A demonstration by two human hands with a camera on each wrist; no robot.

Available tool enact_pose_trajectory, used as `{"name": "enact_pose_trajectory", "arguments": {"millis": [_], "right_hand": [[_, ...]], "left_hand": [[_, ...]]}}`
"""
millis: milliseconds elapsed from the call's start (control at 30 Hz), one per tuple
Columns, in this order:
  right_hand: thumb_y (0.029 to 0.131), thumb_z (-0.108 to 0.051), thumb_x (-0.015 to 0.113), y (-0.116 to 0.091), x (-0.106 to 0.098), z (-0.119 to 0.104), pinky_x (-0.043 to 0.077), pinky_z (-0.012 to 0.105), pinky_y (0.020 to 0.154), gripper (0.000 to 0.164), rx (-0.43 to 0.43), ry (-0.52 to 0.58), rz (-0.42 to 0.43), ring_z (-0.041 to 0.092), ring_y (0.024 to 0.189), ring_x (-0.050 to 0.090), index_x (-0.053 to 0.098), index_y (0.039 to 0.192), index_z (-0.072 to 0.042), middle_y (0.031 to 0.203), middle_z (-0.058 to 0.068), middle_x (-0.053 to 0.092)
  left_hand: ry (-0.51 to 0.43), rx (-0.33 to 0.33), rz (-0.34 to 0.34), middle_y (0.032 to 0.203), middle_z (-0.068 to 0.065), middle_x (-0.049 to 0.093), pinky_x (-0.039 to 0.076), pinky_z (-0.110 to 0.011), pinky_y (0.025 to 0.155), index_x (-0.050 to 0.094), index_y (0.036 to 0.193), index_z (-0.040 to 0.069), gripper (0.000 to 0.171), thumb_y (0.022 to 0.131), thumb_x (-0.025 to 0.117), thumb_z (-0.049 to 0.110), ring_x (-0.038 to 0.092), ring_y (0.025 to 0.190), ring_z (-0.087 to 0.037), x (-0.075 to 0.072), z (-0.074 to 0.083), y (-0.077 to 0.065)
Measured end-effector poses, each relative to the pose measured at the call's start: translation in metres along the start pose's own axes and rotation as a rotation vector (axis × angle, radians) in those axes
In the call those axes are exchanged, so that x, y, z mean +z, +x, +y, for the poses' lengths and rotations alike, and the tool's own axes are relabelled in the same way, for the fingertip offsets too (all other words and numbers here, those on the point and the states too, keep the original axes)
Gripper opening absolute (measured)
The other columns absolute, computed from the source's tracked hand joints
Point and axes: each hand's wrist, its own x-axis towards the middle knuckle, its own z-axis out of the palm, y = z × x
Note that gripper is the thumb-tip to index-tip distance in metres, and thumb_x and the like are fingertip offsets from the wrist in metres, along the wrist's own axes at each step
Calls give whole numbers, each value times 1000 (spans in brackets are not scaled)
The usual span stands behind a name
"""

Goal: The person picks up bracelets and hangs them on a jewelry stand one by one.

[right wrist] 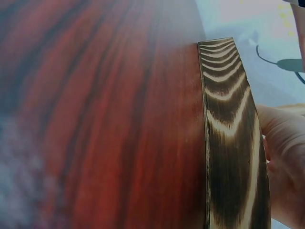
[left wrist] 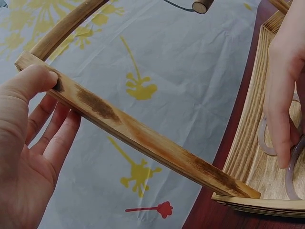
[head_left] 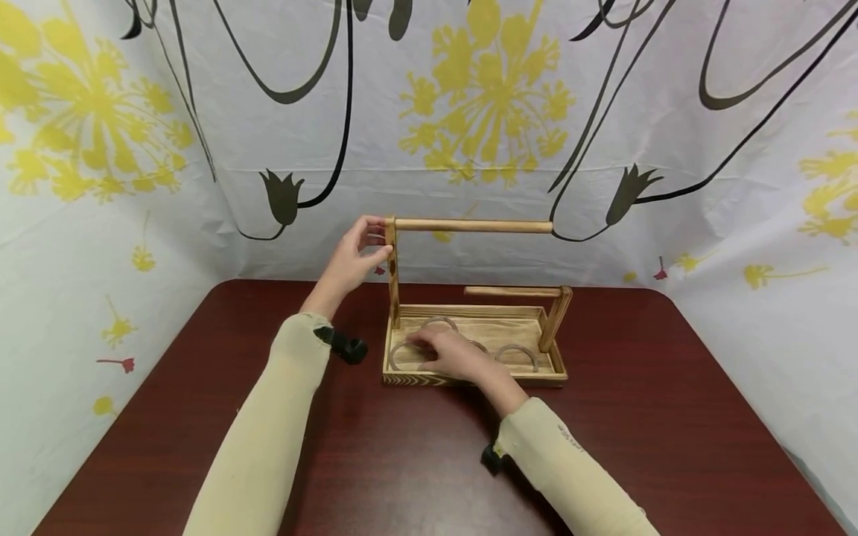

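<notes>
Head view: pinching the top of a post between thumb and fingers of the left hand, near its joint with a long bar; reaching into the tray with the right hand, fingers part-bent low among rings, any grip impossible to tell. Set on a dark red table: tray with post at left end, rings inside, shorter bar at right.

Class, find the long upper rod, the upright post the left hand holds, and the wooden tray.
Long upper rod (head_left: 473, 225): head view, mid-length.
Upright post (left wrist: 138, 131): left wrist view, mid-length.
Wooden tray (head_left: 412, 380): head view, front wall.
</notes>
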Motion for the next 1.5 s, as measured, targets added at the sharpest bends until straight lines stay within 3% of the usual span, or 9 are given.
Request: {"name": "enact_pose_trajectory", "arguments": {"millis": [200,367,600,767,900,1033,1233,1500], "right_hand": [[88,-27,77,8,-2,-7,44,43,110,55,32,-134,-35,27,130,54,58,139,-15,138,4,62],[86,-28,79,13,-4,-9,38,45,116,51,23,-211,-49,26,133,53,63,134,-21,138,-1,63],[84,-36,79,16,-8,-3,47,45,108,60,-11,-263,-93,26,125,58,58,140,-26,138,-1,61],[83,-41,77,18,-11,1,50,47,103,71,30,-188,-119,31,127,57,51,147,-24,145,10,55],[81,-40,77,17,-13,4,54,43,94,78,62,-68,-89,25,112,61,46,150,-20,135,12,58],[81,-36,74,13,-11,9,54,37,89,77,34,27,-24,18,102,59,46,150,-14,126,9,58],[84,-26,71,5,-11,11,52,36,84,71,20,144,49,18,99,56,46,150,-17,123,10,55],[84,-27,76,-2,-13,5,54,39,93,69,22,253,124,20,109,60,49,146,-20,124,7,57]], "left_hand": [[-9,2,-1,134,-22,51,52,-21,63,45,136,2,39,99,58,5,54,124,-37,-2,1,-1],[1,9,3,133,-21,52,53,-23,63,46,135,3,38,99,58,5,54,124,-36,-2,1,-2],[26,3,5,135,-19,52,54,-27,71,46,136,6,38,100,58,8,55,126,-34,2,0,-3],[11,6,3,134,-20,52,54,-25,69,46,136,5,38,100,58,6,55,125,-35,3,-1,-3],[8,7,3,134,-19,52,54,-27,71,46,136,4,38,100,58,6,55,125,-35,2,-2,-1],[17,9,6,134,-19,52,54,-32,76,46,136,5,38,100,58,6,55,125,-34,1,-2,-1],[28,19,5,135,-19,52,53,-26,69,46,137,5,39,100,58,7,55,125,-35,0,-2,-1],[35,4,10,136,-19,51,54,-35,79,45,137,6,39,100,58,8,55,127,-35,1,-2,-2]]}}
